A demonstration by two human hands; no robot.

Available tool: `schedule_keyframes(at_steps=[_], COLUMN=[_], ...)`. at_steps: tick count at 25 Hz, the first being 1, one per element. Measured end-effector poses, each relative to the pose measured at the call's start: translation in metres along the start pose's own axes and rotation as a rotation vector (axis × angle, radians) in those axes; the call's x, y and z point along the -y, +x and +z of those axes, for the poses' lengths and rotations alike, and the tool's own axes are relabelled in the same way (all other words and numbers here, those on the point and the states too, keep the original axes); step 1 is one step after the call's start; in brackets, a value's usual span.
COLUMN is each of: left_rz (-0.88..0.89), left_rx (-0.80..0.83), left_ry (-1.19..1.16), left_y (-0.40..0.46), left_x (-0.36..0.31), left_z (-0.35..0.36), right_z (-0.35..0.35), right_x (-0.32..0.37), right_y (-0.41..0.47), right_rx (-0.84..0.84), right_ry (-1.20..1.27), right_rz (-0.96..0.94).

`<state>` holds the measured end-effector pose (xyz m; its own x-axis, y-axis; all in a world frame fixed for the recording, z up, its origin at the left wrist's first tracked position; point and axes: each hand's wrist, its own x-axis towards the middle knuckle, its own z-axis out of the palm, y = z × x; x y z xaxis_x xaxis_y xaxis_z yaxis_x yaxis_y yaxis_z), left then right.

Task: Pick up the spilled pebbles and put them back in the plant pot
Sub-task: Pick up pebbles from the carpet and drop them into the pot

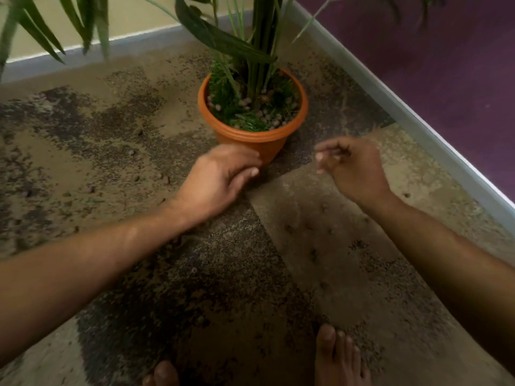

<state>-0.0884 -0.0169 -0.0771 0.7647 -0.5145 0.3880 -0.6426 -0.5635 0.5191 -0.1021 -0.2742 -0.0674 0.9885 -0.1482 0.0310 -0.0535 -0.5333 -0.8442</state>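
On the mottled brown carpet [83,162] to the left, several small pebbles [136,178] lie scattered well apart from one another. Nearer the middle, the left hand [220,176] reaches low to the foot of the orange plant pot [259,140], fingers curled together with the thumb against them, though whether they pinch a pebble I cannot tell. Right of the pot, the right hand [351,168] hovers with fingers loosely bent inward, holding nothing visible.

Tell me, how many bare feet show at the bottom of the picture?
2: the left foot, only toe tips showing at the bottom edge, and the right foot beside it on the patterned carpet. The rest is out of frame.
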Motion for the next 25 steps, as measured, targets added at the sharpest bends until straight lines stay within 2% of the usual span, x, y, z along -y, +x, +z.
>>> schedule_keyframes(at_steps=[4,6,8,11,18,21,25], left_rz=[0.087,0.174,0.228,0.239,0.225,0.124,-0.007], left_rx=[0.465,0.671,0.799,0.783,0.739,0.708,0.692], left_ry=[-0.019,0.064,0.209,0.305,0.104,0.073,0.107], left_y=[-0.035,-0.045,-0.050,-0.040,-0.046,-0.053,-0.049], left_x=[-0.005,-0.014,-0.022,-0.026,-0.007,-0.003,-0.002], left_z=[0.051,0.072,0.089,0.107,0.105,0.096,0.089], right_z=[-0.011,-0.012,-0.008,0.009,0.031,0.029,0.024], right_x=[-0.064,-0.087,-0.095,-0.090,-0.078,-0.082,-0.084], right_y=[-0.041,-0.054,-0.060,-0.056,-0.062,-0.062,-0.055], right_rx=[0.217,0.365,0.396,0.358,0.485,0.533,0.498], right_ry=[-0.408,-0.622,-0.685,-0.636,-0.656,-0.656,-0.629], right_rz=[0.109,0.061,0.065,0.068,-0.071,-0.139,-0.135])
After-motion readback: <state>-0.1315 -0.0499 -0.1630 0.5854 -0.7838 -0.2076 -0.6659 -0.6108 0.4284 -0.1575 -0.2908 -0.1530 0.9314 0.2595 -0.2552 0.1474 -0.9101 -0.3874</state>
